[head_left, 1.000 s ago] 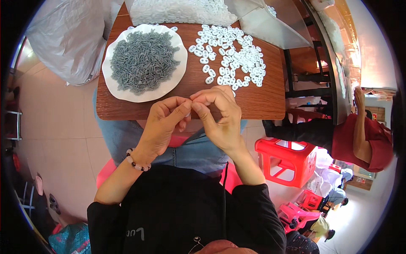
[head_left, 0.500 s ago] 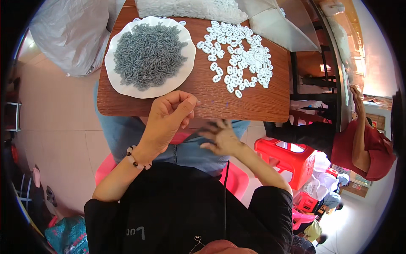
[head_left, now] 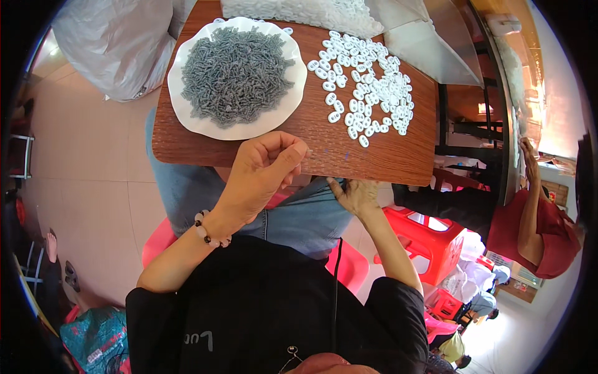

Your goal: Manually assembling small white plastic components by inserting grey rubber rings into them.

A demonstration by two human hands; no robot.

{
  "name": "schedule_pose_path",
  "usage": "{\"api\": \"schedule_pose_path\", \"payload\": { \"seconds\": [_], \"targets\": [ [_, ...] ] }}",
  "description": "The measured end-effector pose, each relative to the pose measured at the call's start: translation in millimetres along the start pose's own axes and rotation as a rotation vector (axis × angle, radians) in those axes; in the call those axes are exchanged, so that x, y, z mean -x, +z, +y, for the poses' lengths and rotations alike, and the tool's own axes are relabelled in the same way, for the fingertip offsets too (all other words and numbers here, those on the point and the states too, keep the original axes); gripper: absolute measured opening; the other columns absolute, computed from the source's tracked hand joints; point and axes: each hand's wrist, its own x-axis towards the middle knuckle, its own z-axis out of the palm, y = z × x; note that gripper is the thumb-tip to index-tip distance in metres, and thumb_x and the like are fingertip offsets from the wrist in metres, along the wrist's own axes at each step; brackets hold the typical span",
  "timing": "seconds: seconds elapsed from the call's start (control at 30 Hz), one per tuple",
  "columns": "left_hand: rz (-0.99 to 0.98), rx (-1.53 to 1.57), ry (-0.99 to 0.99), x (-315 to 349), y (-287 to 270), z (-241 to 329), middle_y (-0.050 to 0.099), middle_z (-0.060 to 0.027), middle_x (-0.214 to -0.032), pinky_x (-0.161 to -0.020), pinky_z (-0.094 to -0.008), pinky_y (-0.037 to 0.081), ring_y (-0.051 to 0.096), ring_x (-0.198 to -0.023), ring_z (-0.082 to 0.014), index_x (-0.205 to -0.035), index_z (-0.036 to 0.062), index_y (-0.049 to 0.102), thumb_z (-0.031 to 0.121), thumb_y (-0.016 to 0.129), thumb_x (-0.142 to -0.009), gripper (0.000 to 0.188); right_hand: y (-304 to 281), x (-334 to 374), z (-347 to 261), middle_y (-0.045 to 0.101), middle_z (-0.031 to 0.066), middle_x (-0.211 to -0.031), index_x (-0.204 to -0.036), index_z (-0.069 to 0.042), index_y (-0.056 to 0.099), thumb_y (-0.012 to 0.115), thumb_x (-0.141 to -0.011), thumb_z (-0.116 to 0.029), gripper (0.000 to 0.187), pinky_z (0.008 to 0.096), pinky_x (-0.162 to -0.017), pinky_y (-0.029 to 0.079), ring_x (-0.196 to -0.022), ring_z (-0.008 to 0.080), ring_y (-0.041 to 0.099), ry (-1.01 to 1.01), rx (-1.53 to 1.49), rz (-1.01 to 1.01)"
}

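Note:
My left hand (head_left: 266, 169), with a beaded bracelet (head_left: 210, 230) at its wrist, is closed in a pinch over the table's front edge. What its thumb and forefinger hold, if anything, is too small to make out. Just beyond it stands a scalloped white plate (head_left: 296, 103) heaped with small ridged, grey see-through plastic pieces (head_left: 237, 78). My right hand (head_left: 360, 198) is at the table's front edge, thumb showing, its other fingers mostly hidden beneath the tabletop. Flat white oval pieces (head_left: 367, 103), each with two holes, lie scattered on the right half of the wooden table (head_left: 386, 161).
A clear bag of white pieces (head_left: 311, 14) lies at the table's far edge, beside a pale open box (head_left: 430, 53). A large whitish plastic bag (head_left: 112, 47) stands at far left. Red stools (head_left: 427, 240) and a person in a red shirt (head_left: 529, 227) are to the right.
My right hand has moved right and up to the table edge, its fingers passing beneath it. My left hand keeps its pinch near the plate. The whole view has shifted slightly.

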Motion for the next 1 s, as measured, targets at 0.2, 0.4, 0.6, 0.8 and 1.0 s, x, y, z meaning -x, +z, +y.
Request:
{"api": "schedule_pose_path", "payload": {
  "seconds": [0.2,0.4,0.6,0.8,1.0],
  "targets": [
    [-0.007,0.028,0.016,-2,-5,2,0.056,0.0044,-0.069,-0.051,-0.0143,0.035,0.046,-0.058,0.0,-0.091,0.0027,0.063,0.02,0.061,-0.091,0.018,0,9,21,0.05,0.0228,-0.127,-0.124,-0.006,0.052,0.056,-0.089,-0.037,0.047,0.0513,-0.102,0.028,-0.12,0.0425,0.042,0.138,-0.347,0.083],
    [-0.016,-0.012,-0.004,-1,1,2,0.052,0.0045,-0.069,-0.052,-0.0153,0.032,0.043,-0.058,-0.0015,-0.09,0.0035,0.061,0.023,0.059,-0.092,0.02,16,26,57,0.054,0.0271,-0.117,-0.118,-0.001,0.054,0.051,-0.093,-0.027,0.036,0.0468,-0.095,0.039,-0.11,0.0435,0.051,0.218,-0.438,0.201],
    [-0.013,-0.021,0.004,0,0,0,0.052,0.0048,-0.069,-0.052,-0.0144,0.032,0.043,-0.058,-0.0012,-0.09,0.0042,0.061,0.022,0.059,-0.092,0.018,-54,36,25,0.062,0.0253,-0.101,-0.115,0.001,0.056,0.055,-0.093,-0.017,0.029,0.0418,-0.073,0.05,-0.083,0.0378,0.062,0.206,-0.492,0.032],
    [0.004,-0.02,-0.007,1,1,-4,0.052,0.0048,-0.07,-0.052,-0.0142,0.033,0.043,-0.058,-0.001,-0.092,0.0047,0.06,0.021,0.06,-0.092,0.017,-127,24,-15,0.065,0.0128,-0.076,-0.098,0.004,0.064,0.065,-0.087,-0.013,0.02,0.0269,-0.056,0.046,-0.058,0.0141,0.058,0.203,-0.716,0.025],
    [-0.01,-0.037,-0.003,1,4,-5,0.052,0.005,-0.07,-0.052,-0.0144,0.033,0.043,-0.058,-0.0011,-0.092,0.005,0.06,0.022,0.06,-0.092,0.017,-139,-25,-14,0.063,0.0058,-0.077,-0.092,0.001,0.065,0.07,-0.081,-0.008,0.015,0.024,-0.056,0.044,-0.06,0.0094,0.053,0.063,-0.714,0.376]
  ]
}}
